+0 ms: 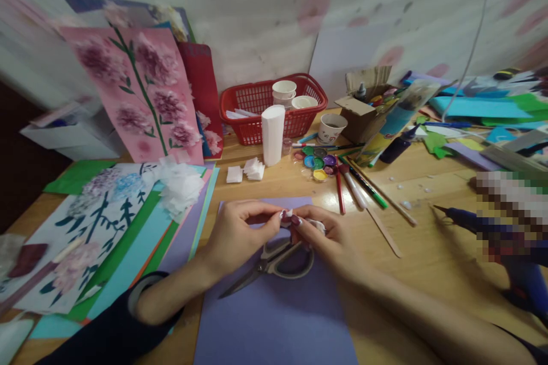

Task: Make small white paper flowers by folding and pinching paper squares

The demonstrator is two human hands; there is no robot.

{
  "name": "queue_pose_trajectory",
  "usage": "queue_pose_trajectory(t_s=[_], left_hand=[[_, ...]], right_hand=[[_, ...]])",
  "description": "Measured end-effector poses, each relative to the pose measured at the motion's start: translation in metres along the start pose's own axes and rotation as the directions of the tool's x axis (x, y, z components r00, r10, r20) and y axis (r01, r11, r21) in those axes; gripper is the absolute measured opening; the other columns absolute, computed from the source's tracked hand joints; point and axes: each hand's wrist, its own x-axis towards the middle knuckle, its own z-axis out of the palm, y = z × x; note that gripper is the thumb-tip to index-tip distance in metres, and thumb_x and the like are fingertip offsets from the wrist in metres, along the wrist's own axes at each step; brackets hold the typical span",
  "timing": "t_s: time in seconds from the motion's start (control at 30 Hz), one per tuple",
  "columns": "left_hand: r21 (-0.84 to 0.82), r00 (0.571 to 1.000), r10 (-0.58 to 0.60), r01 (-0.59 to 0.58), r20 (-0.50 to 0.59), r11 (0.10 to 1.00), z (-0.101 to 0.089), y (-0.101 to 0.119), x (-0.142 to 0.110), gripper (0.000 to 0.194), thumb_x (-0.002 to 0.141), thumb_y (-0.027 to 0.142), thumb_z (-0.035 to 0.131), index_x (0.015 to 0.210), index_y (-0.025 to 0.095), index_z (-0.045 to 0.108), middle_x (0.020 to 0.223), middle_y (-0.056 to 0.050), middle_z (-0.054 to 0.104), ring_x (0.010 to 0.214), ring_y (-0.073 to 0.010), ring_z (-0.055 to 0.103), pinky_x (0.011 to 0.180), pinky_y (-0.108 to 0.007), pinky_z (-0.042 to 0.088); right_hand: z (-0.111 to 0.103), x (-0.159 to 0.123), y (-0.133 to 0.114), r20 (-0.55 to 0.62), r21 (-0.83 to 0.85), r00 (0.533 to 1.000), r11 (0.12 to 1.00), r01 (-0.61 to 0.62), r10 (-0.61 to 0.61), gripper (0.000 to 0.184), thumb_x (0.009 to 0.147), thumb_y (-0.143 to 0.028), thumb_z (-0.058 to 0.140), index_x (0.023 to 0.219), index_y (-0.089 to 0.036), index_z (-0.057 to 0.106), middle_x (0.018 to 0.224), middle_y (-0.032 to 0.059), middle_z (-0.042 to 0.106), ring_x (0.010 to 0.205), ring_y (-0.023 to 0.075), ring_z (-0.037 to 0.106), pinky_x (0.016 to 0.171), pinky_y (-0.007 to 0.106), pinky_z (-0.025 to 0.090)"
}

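My left hand and my right hand meet above a purple sheet of paper. Thumbs and fingertips of both pinch a small piece of white tissue paper. More white tissue shows between the curled fingers of my right hand. Just below the hands is a pair of scissors, blades pointing left and toward me. Whether the scissors rest on the sheet or hang from my right fingers, I cannot tell. Beyond the hands lie small stacks of white tissue squares, beside an upright white tissue roll.
A red basket with paper cups stands behind. Paint pots, brushes and a wooden stick lie right of centre; a blue glue gun is farther right. At left are coloured sheets, a white tissue bunch and a pink flower picture.
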Motion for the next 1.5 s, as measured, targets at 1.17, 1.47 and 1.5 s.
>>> queue_pose_trajectory(t_s=[1.17, 1.47, 1.5], left_hand=[[-0.566, 0.941, -0.316, 0.193, -0.125, 0.801, -0.003, -0.014, 0.018, 0.026, 0.073, 0.03, 0.077, 0.089, 0.014, 0.066, 0.076, -0.002, 0.076, 0.068, -0.0127, 0.071, 0.07, -0.022, 0.057], [-0.586, 0.923, -0.281, 0.079, -0.262, 0.807, -0.01, -0.018, 0.024, 0.036, 0.067, 0.028, 0.082, 0.094, 0.015, 0.062, 0.079, -0.001, 0.075, 0.075, -0.0129, 0.071, 0.077, -0.025, 0.056], [-0.559, 0.924, -0.264, 0.069, -0.277, 0.826, -0.011, -0.017, 0.024, 0.037, 0.067, 0.027, 0.082, 0.096, 0.015, 0.063, 0.08, -0.001, 0.076, 0.077, -0.0132, 0.072, 0.079, -0.025, 0.056]], right_hand=[[-0.001, 0.002, 0.002, -0.096, -0.048, 0.995, 0.999, 0.021, -0.026, 0.024, 0.09, -0.037, 0.055, 0.079, -0.017, 0.064, 0.062, -0.0015, 0.057, 0.055, 0.011, 0.048, 0.052, 0.022, 0.037], [-0.002, -0.001, 0.004, -0.123, -0.014, 0.992, 1.0, 0.012, -0.014, 0.026, 0.09, -0.038, 0.055, 0.077, -0.017, 0.063, 0.062, -0.002, 0.054, 0.054, 0.0101, 0.045, 0.05, 0.022, 0.034], [-0.002, -0.001, 0.004, -0.127, -0.01, 0.992, 1.0, 0.01, -0.011, 0.026, 0.09, -0.039, 0.055, 0.077, -0.017, 0.062, 0.062, -0.002, 0.054, 0.053, 0.01, 0.044, 0.05, 0.022, 0.034]])
